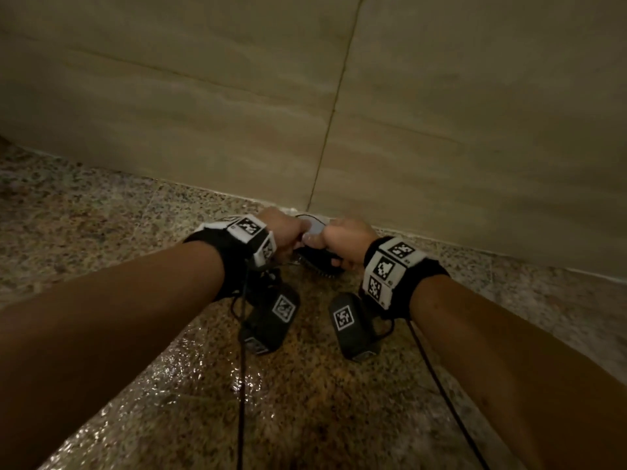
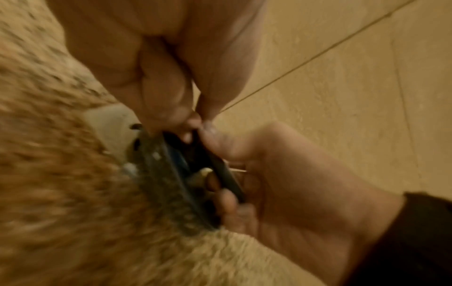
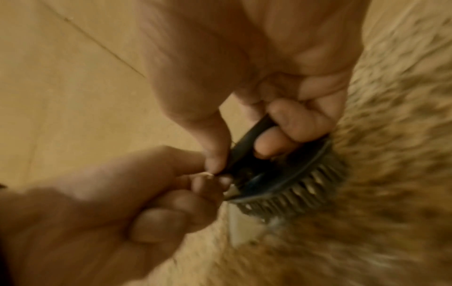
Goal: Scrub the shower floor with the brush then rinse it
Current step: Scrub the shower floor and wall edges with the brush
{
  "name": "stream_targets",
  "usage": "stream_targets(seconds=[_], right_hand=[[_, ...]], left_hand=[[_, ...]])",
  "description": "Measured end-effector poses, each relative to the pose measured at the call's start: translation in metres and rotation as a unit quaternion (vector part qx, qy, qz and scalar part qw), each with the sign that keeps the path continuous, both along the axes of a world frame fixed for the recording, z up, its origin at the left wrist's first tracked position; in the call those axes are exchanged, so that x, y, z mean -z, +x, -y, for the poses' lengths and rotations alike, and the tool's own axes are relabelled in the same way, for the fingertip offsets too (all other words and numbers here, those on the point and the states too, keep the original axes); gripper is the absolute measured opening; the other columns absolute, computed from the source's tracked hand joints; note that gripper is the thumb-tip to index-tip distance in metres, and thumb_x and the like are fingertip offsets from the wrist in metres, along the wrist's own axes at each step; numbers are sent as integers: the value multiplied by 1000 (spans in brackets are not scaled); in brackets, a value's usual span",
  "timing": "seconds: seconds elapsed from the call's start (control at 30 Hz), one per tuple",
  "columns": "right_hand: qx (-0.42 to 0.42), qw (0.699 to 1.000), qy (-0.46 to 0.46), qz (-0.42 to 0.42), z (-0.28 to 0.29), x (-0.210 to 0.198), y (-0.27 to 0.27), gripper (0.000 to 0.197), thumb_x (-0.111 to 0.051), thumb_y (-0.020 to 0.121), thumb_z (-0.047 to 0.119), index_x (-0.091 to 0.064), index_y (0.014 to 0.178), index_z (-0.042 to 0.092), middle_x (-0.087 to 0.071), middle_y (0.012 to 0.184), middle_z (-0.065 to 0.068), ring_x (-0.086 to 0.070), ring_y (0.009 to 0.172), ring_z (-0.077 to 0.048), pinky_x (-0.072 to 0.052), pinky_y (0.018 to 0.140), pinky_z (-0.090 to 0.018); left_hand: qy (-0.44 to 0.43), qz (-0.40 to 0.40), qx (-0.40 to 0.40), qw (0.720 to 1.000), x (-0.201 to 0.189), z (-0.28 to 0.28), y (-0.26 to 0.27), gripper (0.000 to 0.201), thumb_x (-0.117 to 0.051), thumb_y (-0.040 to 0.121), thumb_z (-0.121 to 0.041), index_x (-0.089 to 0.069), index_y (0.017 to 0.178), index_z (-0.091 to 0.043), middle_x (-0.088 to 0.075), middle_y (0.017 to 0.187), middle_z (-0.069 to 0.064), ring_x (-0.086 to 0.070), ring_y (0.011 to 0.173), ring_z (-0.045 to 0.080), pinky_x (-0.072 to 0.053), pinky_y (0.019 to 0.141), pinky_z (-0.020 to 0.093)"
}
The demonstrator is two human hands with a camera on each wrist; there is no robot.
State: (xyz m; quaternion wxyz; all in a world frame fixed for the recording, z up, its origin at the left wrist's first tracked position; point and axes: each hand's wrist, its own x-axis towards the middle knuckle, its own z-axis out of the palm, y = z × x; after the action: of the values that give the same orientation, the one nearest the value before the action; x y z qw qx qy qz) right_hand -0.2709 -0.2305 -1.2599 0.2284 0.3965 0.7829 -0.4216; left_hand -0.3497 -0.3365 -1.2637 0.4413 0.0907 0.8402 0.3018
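Hands gripped one dark plastic scrubbing brush [image 3: 281, 174] by its arched handle, left hand [image 1: 283, 232] beside right hand [image 1: 346, 240], bristles on wet speckled granite shower floor [image 1: 305, 401] near the wall; probably light, stiff, slippery.

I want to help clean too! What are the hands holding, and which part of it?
A dark scrub brush. The right hand holds it by its looped handle; the left hand holds its near end.
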Motion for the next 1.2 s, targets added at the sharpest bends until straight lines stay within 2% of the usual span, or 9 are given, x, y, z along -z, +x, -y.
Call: stream_targets(seconds=[0.1,0.23,0.37,0.5,0.63,0.7,0.8,0.97,1.2], right_hand=[[-43,998,27,-42,4,0,13,31,-67,86,40,-65,88,9,-67,79,-5,-61,57,-16,-47,51,-24],[-19,994,33,-105,14,-2,19,48,-73,82,38,-60,124,19,-64,113,-3,-61,96,-22,-50,77,-31],[-51,982,106,-146,20,3,1,59,-70,86,36,-50,137,17,-61,127,-6,-58,111,-25,-46,87,-29],[-12,990,108,-91,21,11,-9,58,-68,85,31,-51,138,15,-61,127,-8,-60,109,-28,-48,84,-29],[-78,997,17,-11,12,-5,-16,38,-68,86,22,-61,124,18,-63,95,-2,-60,70,-19,-51,50,-25],[-98,995,17,-21,10,-7,-12,39,-68,88,22,-60,125,21,-60,93,1,-56,64,-14,-47,45,-22],[-78,995,-37,-51,21,3,7,36,-70,86,22,-60,121,24,-61,100,0,-57,66,-11,-47,46,-20],[-110,987,54,-104,33,12,10,46,-77,80,30,-60,122,25,-61,119,0,-59,105,-20,-47,82,-24],[-17,991,35,-125,38,16,15,40,-82,74,31,-50,97,24,-64,102,-9,-65,92,-30,-57,79,-47]], left_hand=[[-29,6,-6,1000,1,7,5,40,-60,89,-36,-54,58,-12,-54,42,1,-41,28,10,-30,34,14],[-14,32,-16,999,-7,17,2,42,-61,89,-39,-55,56,-13,-48,35,-4,-37,25,9,-26,33,14],[-14,-21,-58,998,-14,22,-9,40,-64,86,-32,-55,55,-10,-46,30,-2,-36,21,10,-25,29,9],[-42,-63,-21,997,-17,20,-11,41,-61,89,-31,-55,54,-12,-43,26,-5,-46,33,14,-31,35,17],[-61,7,28,998,-13,27,-10,36,-63,89,-36,-60,65,-10,-46,30,-5,-40,23,6,-28,28,12],[-65,48,81,993,-11,34,-11,37,-63,87,-43,-64,68,-12,-46,35,-6,-38,27,6,-30,32,13],[-91,49,130,986,-8,46,-15,36,-63,87,-44,-67,70,-12,-47,37,-7,-37,29,6,-29,35,13],[-131,-73,141,979,2,56,-15,47,-62,82,-56,-66,62,-13,-56,46,0,-50,41,12,-33,43,21],[-77,-167,150,971,-7,44,-15,46,-66,83,-46,-69,76,-1,-62,59,8,-54,50,20,-43,53,28]])
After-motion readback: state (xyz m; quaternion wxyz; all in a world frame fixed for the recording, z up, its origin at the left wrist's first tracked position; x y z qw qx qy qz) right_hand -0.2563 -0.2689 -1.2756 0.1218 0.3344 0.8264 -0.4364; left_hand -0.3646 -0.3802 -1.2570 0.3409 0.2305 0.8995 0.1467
